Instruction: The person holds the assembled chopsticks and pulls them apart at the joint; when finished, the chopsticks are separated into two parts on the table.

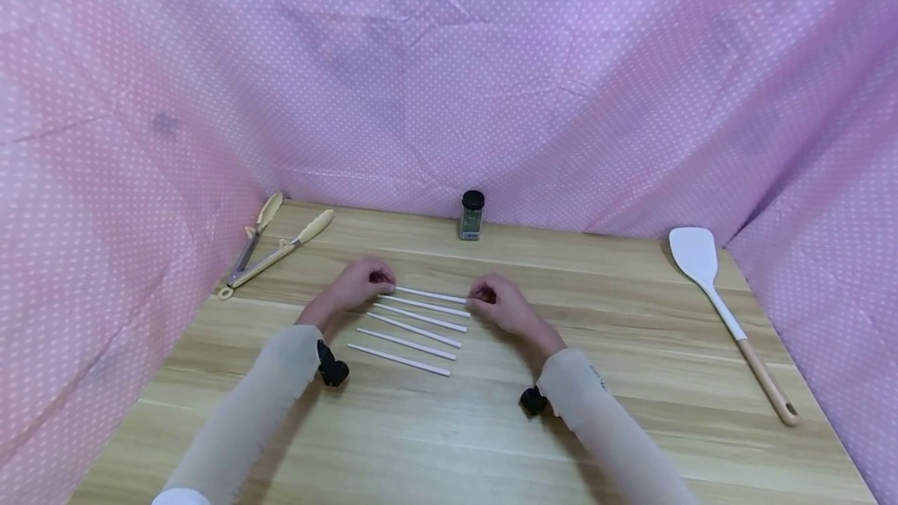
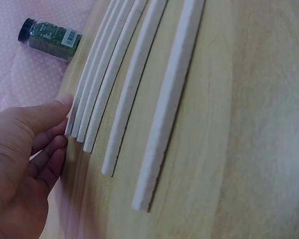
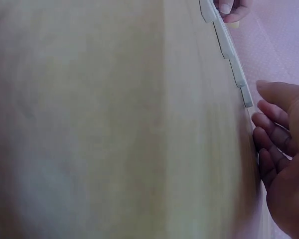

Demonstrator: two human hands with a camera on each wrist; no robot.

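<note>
Several white chopsticks lie side by side on the wooden table, thicker ends to the right; the nearest chopstick (image 1: pixel 398 360) is closest to me. At the far side of the row, my left hand (image 1: pixel 358 284) pinches the left end of the farthest chopstick (image 1: pixel 431 294) between thumb and fingers. My right hand (image 1: pixel 503 304) has its thumb and fingertips at that chopstick's right end, curled as in a pinch. In the right wrist view, the thick ends of other chopsticks (image 3: pixel 222 40) show beside the right hand (image 3: pixel 284 134); the end at its fingertips is hidden.
A spice jar (image 1: pixel 471 217) with a black lid stands at the back. Splayed tongs (image 1: pixel 273 256) lie at the left, and a white spatula (image 1: pixel 694 254) with a wooden handle lies at the right. Pink dotted cloth (image 1: pixel 449 84) hangs behind and at both sides of the table.
</note>
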